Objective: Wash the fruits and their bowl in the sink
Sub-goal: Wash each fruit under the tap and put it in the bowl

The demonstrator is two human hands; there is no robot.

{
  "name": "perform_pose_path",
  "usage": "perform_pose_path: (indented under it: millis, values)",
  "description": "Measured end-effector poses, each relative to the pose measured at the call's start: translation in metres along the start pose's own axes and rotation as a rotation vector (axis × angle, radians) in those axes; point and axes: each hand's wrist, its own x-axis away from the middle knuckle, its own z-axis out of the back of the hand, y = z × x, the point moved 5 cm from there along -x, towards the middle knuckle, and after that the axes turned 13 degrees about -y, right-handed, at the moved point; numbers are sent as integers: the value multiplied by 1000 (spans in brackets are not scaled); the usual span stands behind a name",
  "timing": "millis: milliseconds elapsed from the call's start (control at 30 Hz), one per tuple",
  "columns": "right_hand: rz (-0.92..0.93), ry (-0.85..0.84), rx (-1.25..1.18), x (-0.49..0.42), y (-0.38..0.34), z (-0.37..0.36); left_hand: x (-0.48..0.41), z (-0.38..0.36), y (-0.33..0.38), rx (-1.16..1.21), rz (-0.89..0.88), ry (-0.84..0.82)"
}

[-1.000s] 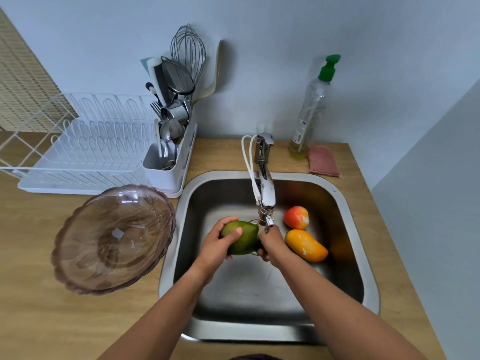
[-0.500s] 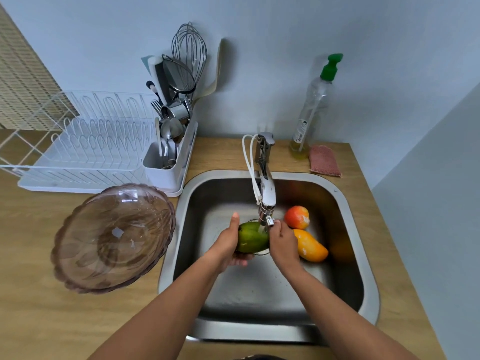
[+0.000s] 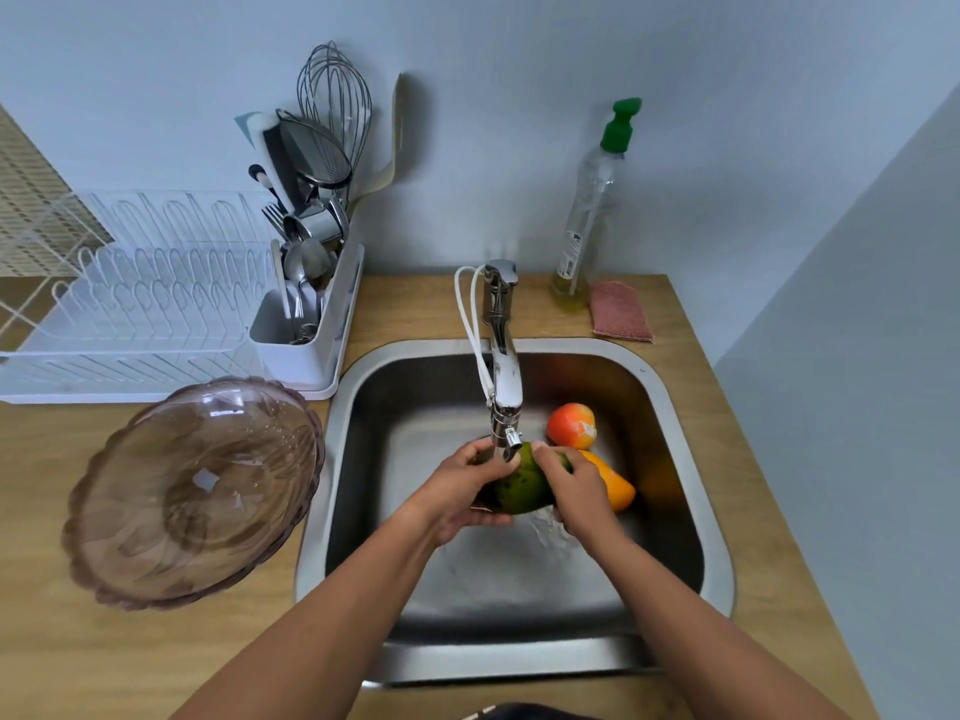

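Both hands hold a green mango (image 3: 517, 488) under the tap spout (image 3: 506, 402) inside the steel sink (image 3: 670, 407). My left hand (image 3: 462, 491) cups it from the left and below. My right hand (image 3: 574, 491) wraps its right side. Water runs over the fruit and splashes onto the sink floor. An orange-yellow mango (image 3: 613, 485) lies just right of my right hand, partly hidden by it. A red-orange round fruit (image 3: 571, 425) rests behind it. The tinted glass bowl (image 3: 192, 491) sits on the wooden counter left of the sink, overhanging its rim.
A white dish rack (image 3: 130, 314) with a cutlery holder full of utensils (image 3: 306, 283) stands at the back left. A soap bottle with a green pump (image 3: 592, 210) and a pink sponge cloth (image 3: 621, 310) sit behind the sink. A wall closes the right side.
The green mango has been turned and shifted right, deeper under the spout. My right hand has come from beside the mango to wrap over its right side; water now splashes below it.
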Motion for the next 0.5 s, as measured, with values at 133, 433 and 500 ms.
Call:
perform_pose_path:
  millis: [133,433,500]
  values:
    - [-250,-104,41,-6,-12,-19,16,17,1,-18,-123,20]
    - [-184,-232,214,-16,-32,-68,40,58,-3,111,-181,153]
    - [-205,-224,209,-15,-37,-68,42,62,-2,100,-182,136]
